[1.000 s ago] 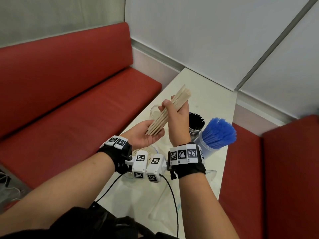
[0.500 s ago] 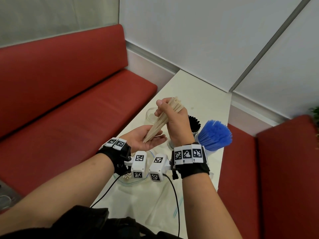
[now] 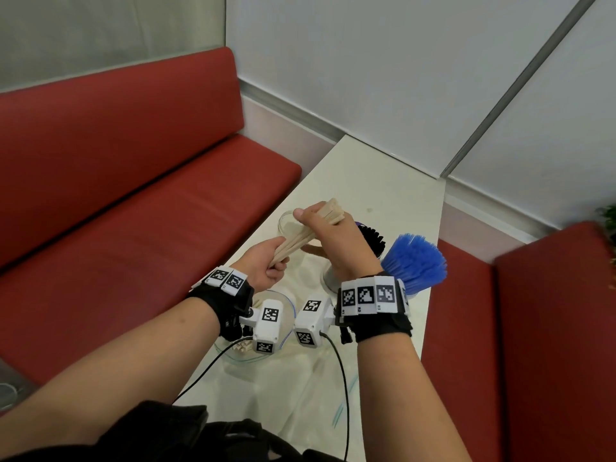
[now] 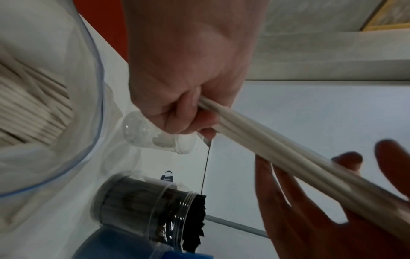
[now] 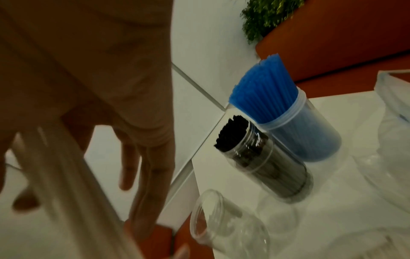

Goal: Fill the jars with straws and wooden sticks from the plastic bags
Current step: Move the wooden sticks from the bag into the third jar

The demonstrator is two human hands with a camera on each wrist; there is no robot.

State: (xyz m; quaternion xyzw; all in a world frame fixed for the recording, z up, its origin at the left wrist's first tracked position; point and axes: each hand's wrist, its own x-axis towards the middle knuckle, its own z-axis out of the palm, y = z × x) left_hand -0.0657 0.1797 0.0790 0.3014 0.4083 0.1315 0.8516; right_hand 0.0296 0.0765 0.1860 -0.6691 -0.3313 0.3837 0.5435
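Observation:
A bundle of wooden sticks (image 3: 300, 240) slants above the white table (image 3: 366, 181). My left hand (image 3: 266, 266) grips its lower end in a fist (image 4: 177, 108). My right hand (image 3: 328, 238) sits at the upper part, thumb lying over the bundle, fingers (image 4: 346, 161) spread straight behind it. An empty clear jar (image 3: 286, 221) stands just beyond the hands, also in the right wrist view (image 5: 221, 227). A jar of black straws (image 3: 371, 236) and a jar of blue straws (image 3: 413, 261) stand to the right. A plastic bag holding more sticks (image 3: 243, 348) lies under my wrists.
Red benches run along the table's left (image 3: 133, 211) and right (image 3: 533, 328) sides. Flat clear plastic bags (image 3: 316, 395) lie on the near end of the table. A green plant (image 5: 266, 17) shows past the right bench. White wall panels close the far end.
The bundle has come down and tilted flatter. My left hand went from an open palm under the stick ends to a fist around them. My right hand's fingers have spread.

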